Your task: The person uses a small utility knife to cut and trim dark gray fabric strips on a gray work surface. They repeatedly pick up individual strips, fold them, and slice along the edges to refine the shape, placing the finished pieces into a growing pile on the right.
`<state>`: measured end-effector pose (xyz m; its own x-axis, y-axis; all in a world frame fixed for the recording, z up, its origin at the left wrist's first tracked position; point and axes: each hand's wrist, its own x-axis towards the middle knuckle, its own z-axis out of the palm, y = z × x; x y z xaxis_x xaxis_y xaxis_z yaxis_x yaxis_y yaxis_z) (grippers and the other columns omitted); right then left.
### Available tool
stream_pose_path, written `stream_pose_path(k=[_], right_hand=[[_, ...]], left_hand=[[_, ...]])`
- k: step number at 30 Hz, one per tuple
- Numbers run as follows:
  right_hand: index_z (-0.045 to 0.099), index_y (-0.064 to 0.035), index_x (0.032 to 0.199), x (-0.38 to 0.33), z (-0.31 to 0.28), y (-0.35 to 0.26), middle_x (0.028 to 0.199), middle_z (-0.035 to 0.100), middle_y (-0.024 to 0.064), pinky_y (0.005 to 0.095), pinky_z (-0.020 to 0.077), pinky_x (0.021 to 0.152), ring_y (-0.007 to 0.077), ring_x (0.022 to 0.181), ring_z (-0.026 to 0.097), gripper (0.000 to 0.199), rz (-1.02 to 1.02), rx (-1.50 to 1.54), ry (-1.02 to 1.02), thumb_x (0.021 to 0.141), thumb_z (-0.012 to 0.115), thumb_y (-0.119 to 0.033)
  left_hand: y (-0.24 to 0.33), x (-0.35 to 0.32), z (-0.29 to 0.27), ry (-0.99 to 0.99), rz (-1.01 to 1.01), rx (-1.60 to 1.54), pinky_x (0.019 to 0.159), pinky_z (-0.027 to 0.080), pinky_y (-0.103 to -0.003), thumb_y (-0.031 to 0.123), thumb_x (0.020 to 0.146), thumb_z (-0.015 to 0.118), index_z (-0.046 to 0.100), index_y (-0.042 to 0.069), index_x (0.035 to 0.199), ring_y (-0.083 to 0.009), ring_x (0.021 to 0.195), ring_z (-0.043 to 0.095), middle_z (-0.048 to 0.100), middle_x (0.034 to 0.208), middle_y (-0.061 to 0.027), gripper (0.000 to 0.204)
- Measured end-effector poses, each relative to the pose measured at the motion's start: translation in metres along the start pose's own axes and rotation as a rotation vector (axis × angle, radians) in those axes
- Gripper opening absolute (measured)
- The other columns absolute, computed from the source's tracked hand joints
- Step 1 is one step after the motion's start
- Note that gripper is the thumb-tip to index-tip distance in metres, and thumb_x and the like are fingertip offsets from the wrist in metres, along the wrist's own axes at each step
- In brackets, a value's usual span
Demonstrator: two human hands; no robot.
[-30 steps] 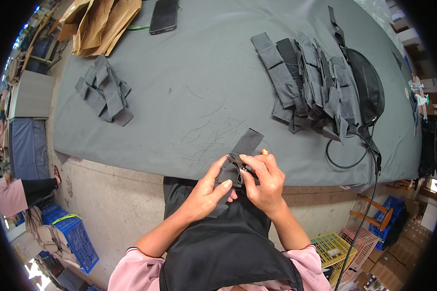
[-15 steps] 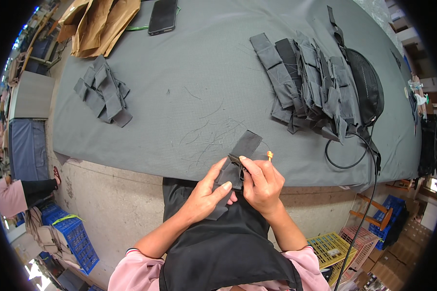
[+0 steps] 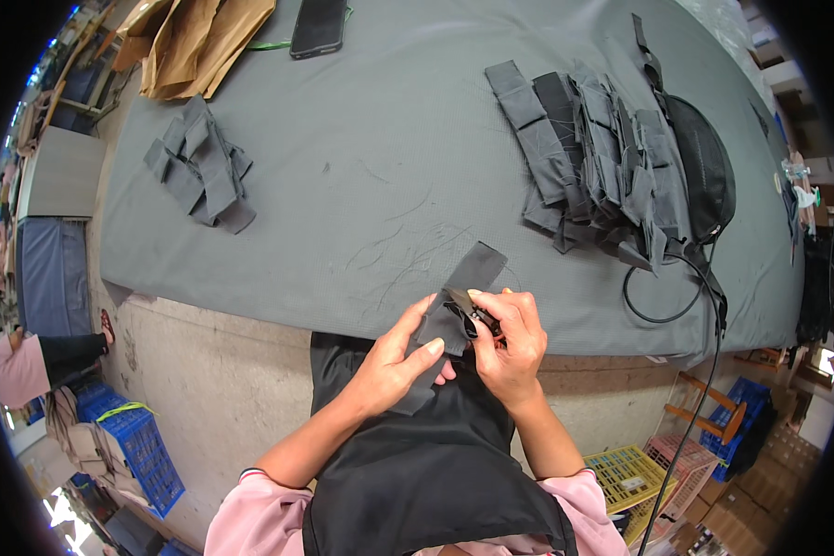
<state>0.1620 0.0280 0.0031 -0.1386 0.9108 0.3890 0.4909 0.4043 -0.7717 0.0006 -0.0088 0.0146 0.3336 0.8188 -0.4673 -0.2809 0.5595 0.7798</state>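
Observation:
In front of my black apron, at the table's near edge, I hold a grey sewn fabric strip [image 3: 475, 267] in my left hand [image 3: 395, 364]. The thumb lies on top of it and fingertips show beneath. My right hand [image 3: 512, 350] is closed around small dark thread snips [image 3: 485, 321], partly hidden by the fingers. Their blade end lies against the strip's folded middle, beside a dark opening in the cloth. A loose thread curves out near the strip's far end. Cut threads [image 3: 408, 243] lie scattered on the table just beyond.
A small pile of grey strips [image 3: 204, 171] lies at left, a larger pile [image 3: 598, 153] at right beside a black mesh pouch [image 3: 700, 167] with a cable. Brown paper [image 3: 199, 46] and a phone [image 3: 317, 26] are at the back. Crates [image 3: 144, 454] stand on the floor.
My right hand has turned and shifted slightly right, and the orange tie that hung by it is out of sight. More of the dark snips shows. My left hand keeps its hold on the strip.

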Motion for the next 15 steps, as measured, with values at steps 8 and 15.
stream_pose_path(k=[8, 15], right_hand=[[0.066, -0.0035, 0.095, 0.004, 0.002, 0.015, 0.084, 0.055, 0.0025, 0.0207, 0.0378, 0.054, 0.0088, 0.067, 0.053, 0.022, 0.387, 0.219, 0.101, 0.074, 0.069, 0.001], [0.067, -0.0032, 0.094, -0.033, -0.014, -0.022, 0.080, 0.061, 0.0066, 0.0286, 0.0462, 0.058, 0.0172, 0.066, 0.057, 0.027, 0.213, 0.134, -0.273, 0.069, 0.074, -0.002]], left_hand=[[0.010, 0.024, -0.014, 0.092, 0.124, -0.221, 0.071, 0.055, -0.032, 0.022, 0.096, 0.049, 0.028, 0.003, 0.134, -0.0212, 0.080, 0.064, 0.057, 0.116, -0.0201, 0.048], [0.033, 0.041, -0.030, 0.282, 0.251, -0.334, 0.072, 0.057, -0.035, 0.019, 0.099, 0.041, 0.035, 0.005, 0.125, -0.0217, 0.086, 0.064, 0.057, 0.118, -0.0186, 0.030]])
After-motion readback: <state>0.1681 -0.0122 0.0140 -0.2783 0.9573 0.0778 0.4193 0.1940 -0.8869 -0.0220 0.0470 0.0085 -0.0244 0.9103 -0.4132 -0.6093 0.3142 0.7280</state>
